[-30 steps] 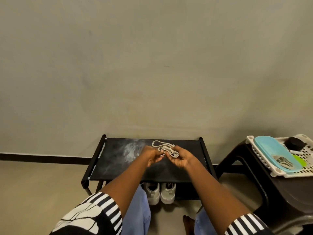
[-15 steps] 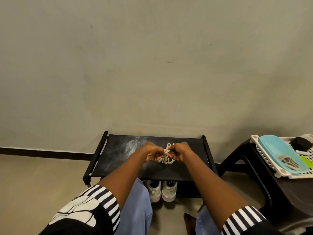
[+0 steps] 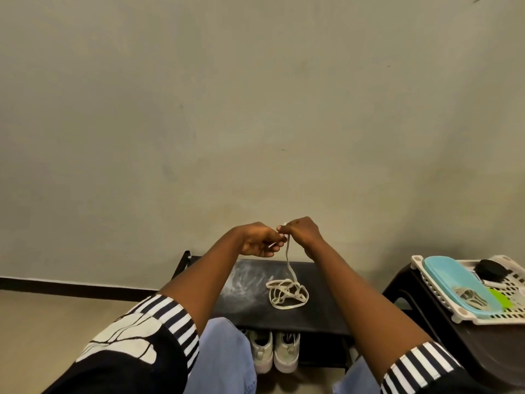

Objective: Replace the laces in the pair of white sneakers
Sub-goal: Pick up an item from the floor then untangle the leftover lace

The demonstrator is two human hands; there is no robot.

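Pinching the cream flat fabric lace (image 3: 294, 290), the right hand (image 3: 301, 234) held one strand raised; the left hand (image 3: 258, 241) pinched its tip. Its tangle lay on the black bench (image 3: 326, 308). Recommended: draw slowly, freeing loops.

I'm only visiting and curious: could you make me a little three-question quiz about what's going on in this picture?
1. True or false: the white sneakers stand on top of the black rack.
2. Which hand holds up the strand running down to the lace pile? A) left B) right C) neither
3. Fill in: the blue tray lies in the white ____.
Key: 1 false, they stand beneath it; 2 B, the right hand; 3 basket.
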